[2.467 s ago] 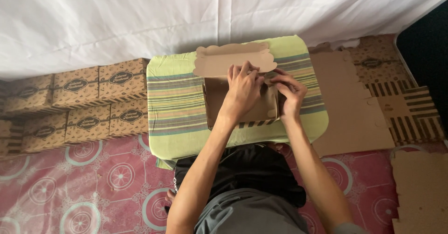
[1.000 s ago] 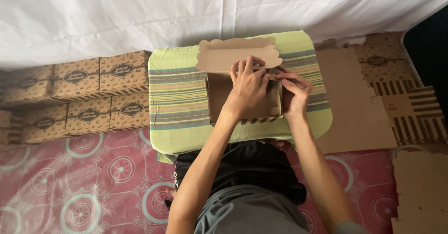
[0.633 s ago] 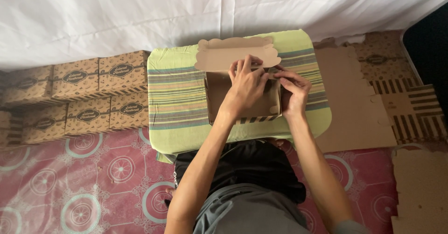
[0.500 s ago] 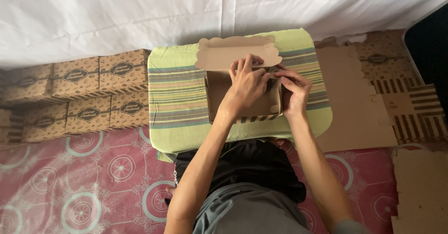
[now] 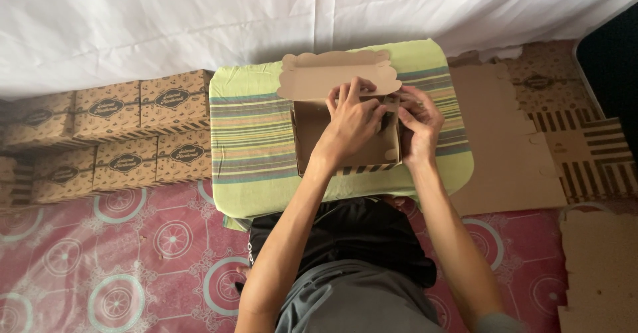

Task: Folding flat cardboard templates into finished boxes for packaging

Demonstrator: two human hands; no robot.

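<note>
A half-folded brown cardboard box (image 5: 319, 137) rests on a green striped cushion (image 5: 252, 140) across my lap. Its scalloped lid flap (image 5: 319, 77) lies open toward the far side. My left hand (image 5: 352, 120) reaches inside the box, fingers spread against the far right inner corner. My right hand (image 5: 419, 123) grips the box's right wall from outside, fingers pinching the top edge next to the left hand.
Finished brown boxes (image 5: 113, 133) are stacked in two rows at the left. Flat unfolded cardboard blanks (image 5: 512, 147) lie at the right, more at the lower right (image 5: 598, 273). A white cloth (image 5: 199, 20) hangs behind. The floor has a red patterned mat (image 5: 100, 260).
The hands have stayed on the box's right far corner, only shifting slightly. The view has drifted a little, so the cushion and box sit a bit higher in frame.
</note>
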